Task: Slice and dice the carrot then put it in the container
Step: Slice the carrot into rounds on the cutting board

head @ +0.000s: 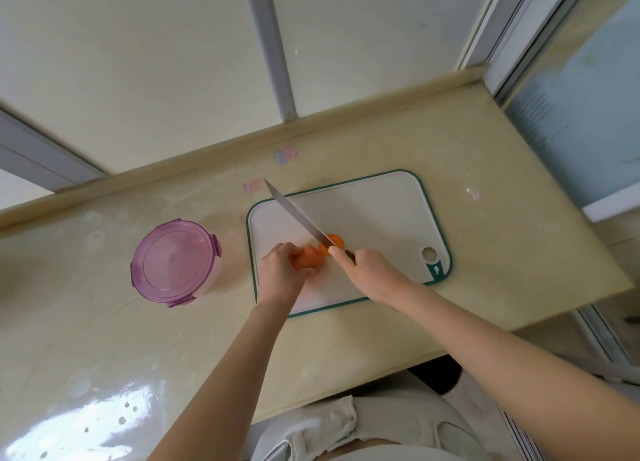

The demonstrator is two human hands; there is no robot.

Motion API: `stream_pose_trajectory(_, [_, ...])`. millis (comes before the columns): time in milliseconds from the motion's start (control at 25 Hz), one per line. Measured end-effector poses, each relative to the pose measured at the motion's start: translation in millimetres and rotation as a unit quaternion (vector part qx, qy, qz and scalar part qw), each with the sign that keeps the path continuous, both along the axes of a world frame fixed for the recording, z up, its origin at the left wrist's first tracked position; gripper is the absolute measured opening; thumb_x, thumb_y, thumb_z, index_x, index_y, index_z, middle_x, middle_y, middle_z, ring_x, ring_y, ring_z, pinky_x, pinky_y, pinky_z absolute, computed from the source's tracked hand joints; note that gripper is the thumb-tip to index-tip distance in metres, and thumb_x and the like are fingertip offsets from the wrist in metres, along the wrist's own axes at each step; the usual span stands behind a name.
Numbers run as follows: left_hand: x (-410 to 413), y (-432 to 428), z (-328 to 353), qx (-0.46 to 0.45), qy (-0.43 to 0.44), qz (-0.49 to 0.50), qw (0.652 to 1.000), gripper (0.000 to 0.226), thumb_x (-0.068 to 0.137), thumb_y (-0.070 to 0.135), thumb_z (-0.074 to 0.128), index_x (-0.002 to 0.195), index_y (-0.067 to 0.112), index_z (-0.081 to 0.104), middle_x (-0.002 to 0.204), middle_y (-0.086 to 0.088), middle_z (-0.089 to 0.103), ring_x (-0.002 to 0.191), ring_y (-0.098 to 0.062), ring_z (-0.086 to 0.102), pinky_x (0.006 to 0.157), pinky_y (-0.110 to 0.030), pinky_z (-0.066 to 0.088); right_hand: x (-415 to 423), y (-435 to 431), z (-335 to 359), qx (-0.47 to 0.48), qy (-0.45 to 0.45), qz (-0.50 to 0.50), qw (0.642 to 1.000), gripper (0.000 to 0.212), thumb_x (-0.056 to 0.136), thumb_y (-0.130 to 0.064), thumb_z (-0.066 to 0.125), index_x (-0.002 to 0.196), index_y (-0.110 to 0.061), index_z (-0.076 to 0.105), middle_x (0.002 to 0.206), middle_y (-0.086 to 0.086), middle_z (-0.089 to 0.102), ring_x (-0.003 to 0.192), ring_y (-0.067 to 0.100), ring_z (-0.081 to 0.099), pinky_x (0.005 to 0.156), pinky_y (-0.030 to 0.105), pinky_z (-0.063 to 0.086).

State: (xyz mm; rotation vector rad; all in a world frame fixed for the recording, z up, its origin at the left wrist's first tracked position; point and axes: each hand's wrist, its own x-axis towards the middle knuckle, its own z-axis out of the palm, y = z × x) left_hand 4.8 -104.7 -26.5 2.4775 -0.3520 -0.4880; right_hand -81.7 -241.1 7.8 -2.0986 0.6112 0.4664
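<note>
The left hand (280,274) gripped the carrot (305,258), lying left-right mid-frame; the right hand (369,274) held the knife (300,218) across its right end.

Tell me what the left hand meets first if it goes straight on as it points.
Probably the knife: the left hand grips the carrot, and the blade crosses the carrot just ahead of it. Depth is hard to judge from one view.

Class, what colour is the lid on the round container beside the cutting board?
Translucent purple lid, seen in the head view.
</note>
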Motion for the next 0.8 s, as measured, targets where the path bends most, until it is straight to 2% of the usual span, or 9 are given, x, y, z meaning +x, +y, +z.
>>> stream_pose_trajectory(400, [-0.2,0.2,-1.0,0.002,-0.007,0.0,1.0,0.024,0.069,0.012,0.077,0.09,0.008,0.066,0.09,-0.003,0.062,0.081,-0.017,0.052,0.066,-0.016,0.031,-32.5,10.0,27.4,0.022,0.01,-0.013,1.0,0.054,0.099,-0.053,0.028,0.062,-0.015,0.037,0.057,-0.002,0.037,0.05,0.013,0.034,0.05,0.026,0.027])
stream_pose_trajectory(560, [-0.4,0.5,-0.8,-0.007,0.003,-0.003,1.0,0.023,0.07,0.013,0.077,0.09,0.008,0.067,0.09,-0.004,0.062,0.081,-0.017,0.054,0.069,-0.017,0.034,-33.8,18.8,23.9,0.011,0.026,-0.019,0.999,0.055,0.099,-0.054,0.026,0.064,-0.014,0.04,0.059,-0.001,0.041,0.052,0.014,0.038,0.052,0.026,0.03])
stream_pose_trajectory(800, [-0.5,1.5,-0.1,-0.007,0.0,-0.013,1.0,0.023,0.072,0.013,0.076,0.091,0.007,0.066,0.091,-0.005,0.06,0.077,-0.014,0.047,0.063,-0.013,0.027,-34.0,31.1,21.8,-0.02,0.041,-0.032,0.998,0.054,0.099,-0.055,0.025,0.064,-0.017,0.042,0.06,0.0,0.043,0.053,0.015,0.041,0.052,0.028,0.031])
